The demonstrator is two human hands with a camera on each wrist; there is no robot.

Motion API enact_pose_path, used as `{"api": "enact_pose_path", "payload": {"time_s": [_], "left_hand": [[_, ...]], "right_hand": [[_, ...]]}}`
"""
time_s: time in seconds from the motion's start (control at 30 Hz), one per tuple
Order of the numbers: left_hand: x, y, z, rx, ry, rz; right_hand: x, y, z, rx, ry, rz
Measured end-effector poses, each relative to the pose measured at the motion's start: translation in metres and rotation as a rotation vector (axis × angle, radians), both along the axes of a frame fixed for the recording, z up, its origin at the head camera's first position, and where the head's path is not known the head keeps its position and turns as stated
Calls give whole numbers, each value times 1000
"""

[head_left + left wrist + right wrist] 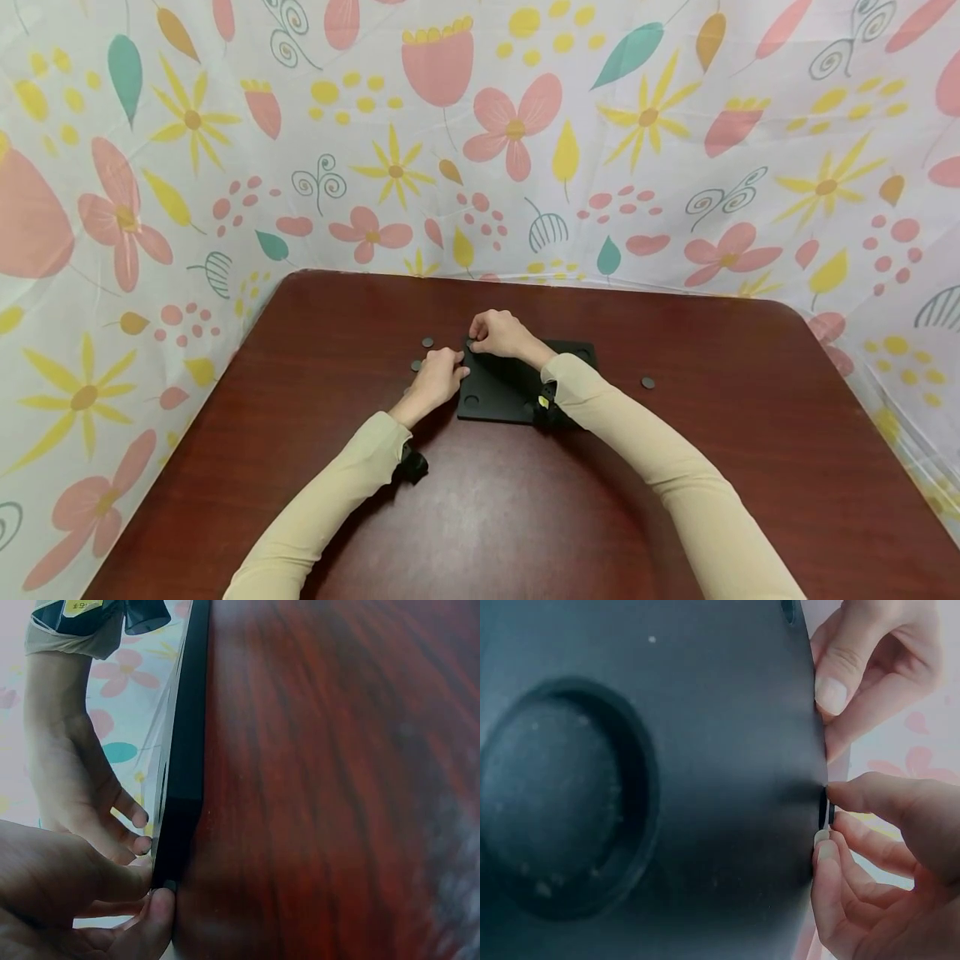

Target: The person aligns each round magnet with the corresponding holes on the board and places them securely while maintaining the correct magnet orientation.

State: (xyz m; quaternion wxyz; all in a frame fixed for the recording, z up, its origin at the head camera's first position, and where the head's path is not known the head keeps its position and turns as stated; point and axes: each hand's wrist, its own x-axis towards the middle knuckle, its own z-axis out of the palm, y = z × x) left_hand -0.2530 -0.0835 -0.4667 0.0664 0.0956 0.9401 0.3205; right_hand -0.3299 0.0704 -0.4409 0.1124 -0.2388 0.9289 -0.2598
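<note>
A flat black board (495,385) with round recesses near its corners lies on the table. At its far left corner my right hand (501,335) pinches a small dark disc (832,814) between thumb and fingertips, right over the board's surface. My left hand (437,379) grips the board's left edge with thumb and forefinger. One empty recess (551,795) fills much of the right wrist view. The right forearm hides part of the board's right half in the head view.
Loose dark discs lie left of the board, one (427,342) behind the left hand and another (416,365) beside it. A further disc (648,382) lies to the right. A flower-patterned cloth (517,192) hangs along the far edge of the brown table (480,517).
</note>
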Motion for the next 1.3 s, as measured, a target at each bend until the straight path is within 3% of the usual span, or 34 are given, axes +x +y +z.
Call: {"api": "enact_pose_path", "payload": {"time_s": [0.37, 0.63, 0.9, 1.3], "left_hand": [[-1, 0, 5, -18, -17, 3], [1, -1, 0, 1, -12, -6], [1, -1, 0, 1, 3, -5], [0, 0, 2, 12, -28, -2]], "right_hand": [[0, -1, 3, 22, 1, 14], [0, -2, 0, 30, -9, 31], [-1, -3, 0, 30, -3, 17], [-5, 7, 0, 25, -21, -7]]}}
